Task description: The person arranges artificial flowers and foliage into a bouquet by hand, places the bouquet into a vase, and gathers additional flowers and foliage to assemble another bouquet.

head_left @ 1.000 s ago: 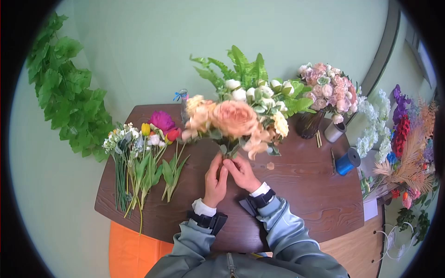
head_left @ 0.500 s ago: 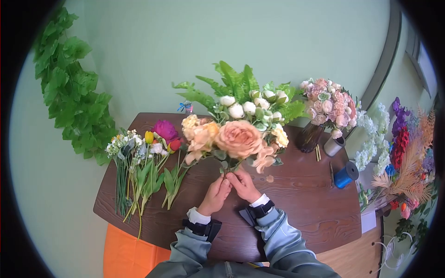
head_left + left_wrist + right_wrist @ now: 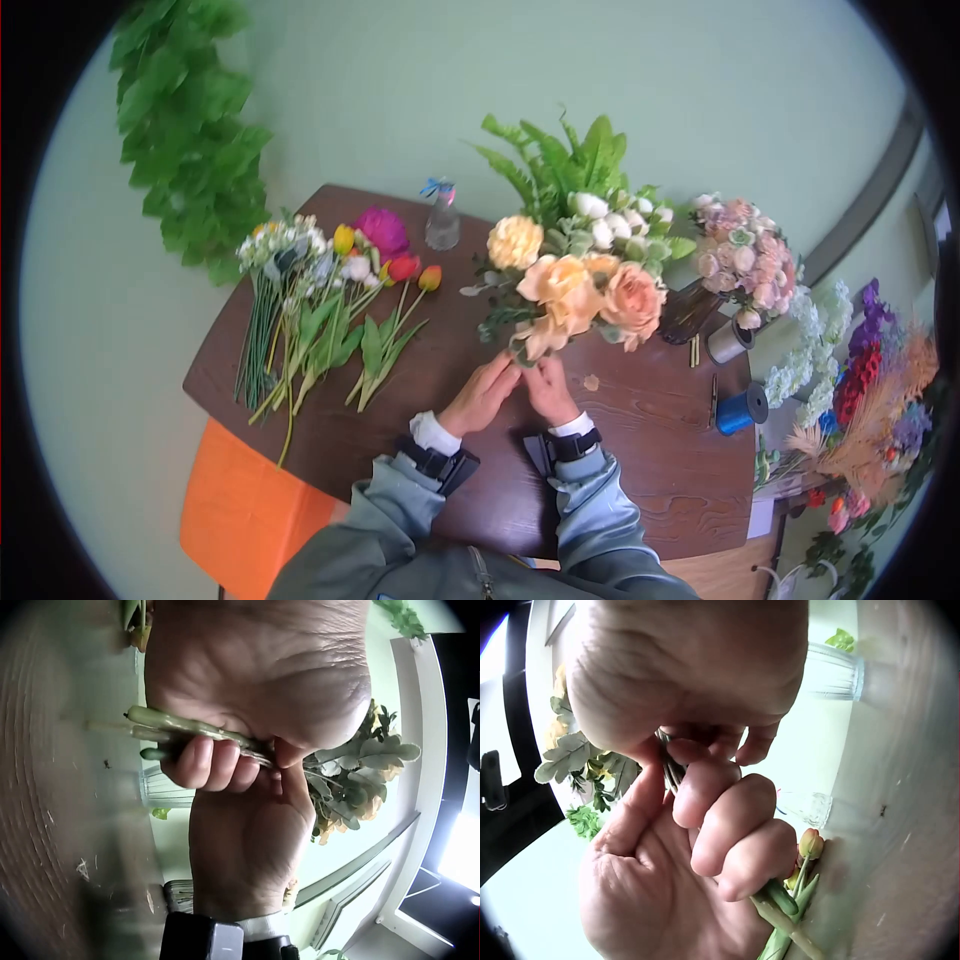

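A bouquet of artificial flowers point(image 3: 560, 290), with peach blooms, a pink-peach rose, white buds and green fern leaves, stands upright over the table. My left hand point(image 3: 482, 395) grips its gathered stems, with fingers curled round them; cut green stem ends point(image 3: 154, 716) stick out below the fist in the left wrist view. Against it, my right hand point(image 3: 550, 392) pinches the stems just under the blooms. Grey-green leaves point(image 3: 566, 759) show beyond the hands in the right wrist view. The fingertips of the right hand are partly hidden.
Loose stems with tulips and small white flowers point(image 3: 330, 310) lie left on the brown table point(image 3: 640, 480). A glass bottle point(image 3: 442, 225) stands at the back. Rightward are a dark vase point(image 3: 690, 312) of pink flowers, a grey spool point(image 3: 730, 340) and a blue ribbon spool point(image 3: 742, 410).
The bouquet has turned in my hands: the big rose has moved to its right side and peach blooms face me. It sits farther right, uncovering the glass bottle. The head view has also tilted.
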A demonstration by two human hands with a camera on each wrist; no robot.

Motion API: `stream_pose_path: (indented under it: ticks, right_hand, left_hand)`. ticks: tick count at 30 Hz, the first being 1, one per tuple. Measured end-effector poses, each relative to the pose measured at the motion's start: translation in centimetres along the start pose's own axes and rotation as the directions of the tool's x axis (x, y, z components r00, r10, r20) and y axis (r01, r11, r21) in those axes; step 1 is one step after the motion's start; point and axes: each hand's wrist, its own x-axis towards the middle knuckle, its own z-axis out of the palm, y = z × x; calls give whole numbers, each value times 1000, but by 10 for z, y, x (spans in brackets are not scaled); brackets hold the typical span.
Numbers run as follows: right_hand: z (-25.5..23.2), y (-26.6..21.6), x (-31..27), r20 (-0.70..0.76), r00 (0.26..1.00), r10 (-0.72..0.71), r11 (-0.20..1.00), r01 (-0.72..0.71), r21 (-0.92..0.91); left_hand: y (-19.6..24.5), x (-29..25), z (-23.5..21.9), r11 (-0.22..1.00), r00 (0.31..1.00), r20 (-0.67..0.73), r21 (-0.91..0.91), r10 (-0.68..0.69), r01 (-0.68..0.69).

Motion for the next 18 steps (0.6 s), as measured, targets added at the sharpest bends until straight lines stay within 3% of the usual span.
stream_pose_path:
  ticks: [2, 4, 5, 6, 8, 12, 14, 18]
  right_hand:
    - [3, 9, 1, -93, 969, -231, 965, 215, -149]
    - [0, 12, 2, -29, 991, -132, 990, 131, -42]
    - [4, 5, 2, -46, 990, -130, 991, 130, -11]
    - [6, 5, 3, -51, 993, -103, 994, 104, 22]
    - [8, 2, 5, -62, 989, -135, 991, 136, 10]
    - [9, 13, 10, -16, 961, -278, 961, 278, -7]
    - [6, 14, 11, 4, 965, -263, 965, 263, -21]
    - [4, 16, 10, -25, 979, -204, 978, 205, 44]
  left_hand:
    - [-3, -9, -6, 861, 927, 174, -347, -332, 373]
    - [1, -8, -2, 911, 972, 128, -343, -196, 229]
    - [-4, -7, 0, 975, 995, 51, -202, -83, 92]
    - [-6, -5, 1, 983, 999, 35, -186, -1, 7]
    - [-1, -5, 0, 999, 1000, -5, -41, 26, -26]
    - [3, -4, 0, 996, 1000, 4, -89, 7, -7]
    - [12, -5, -3, 944, 977, 118, -259, -179, 204]
    - [13, -4, -11, 970, 967, 144, -94, -211, 225]
